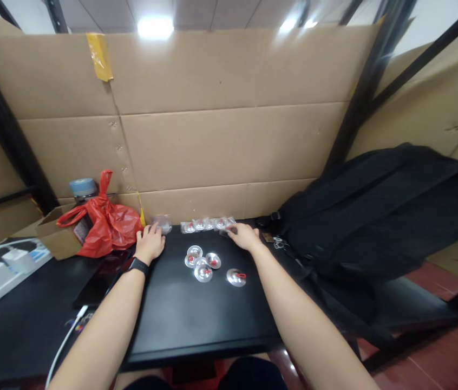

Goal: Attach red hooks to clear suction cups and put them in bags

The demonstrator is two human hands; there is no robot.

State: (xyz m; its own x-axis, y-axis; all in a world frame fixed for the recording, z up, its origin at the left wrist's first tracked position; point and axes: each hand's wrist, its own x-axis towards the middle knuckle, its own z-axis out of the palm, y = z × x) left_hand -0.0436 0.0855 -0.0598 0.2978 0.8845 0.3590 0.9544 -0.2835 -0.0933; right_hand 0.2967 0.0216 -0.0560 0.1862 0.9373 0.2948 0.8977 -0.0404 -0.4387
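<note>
L hand (150, 242) open at clear bag (161, 222), R hand (245, 235) on packet strip (207, 223), grip unclear

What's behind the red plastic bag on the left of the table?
A blue-lidded container rises behind the red bag, in front of the cardboard wall. Its lower body is covered by the bag.

Clear red-dotted packets (207, 223) lie in a row.

Left hand (150, 244) touching 1 clear packet (161, 223), right hand (245, 236) touching packet row (208, 223), silver discs (203, 272) lying on black table (180, 319)
</note>
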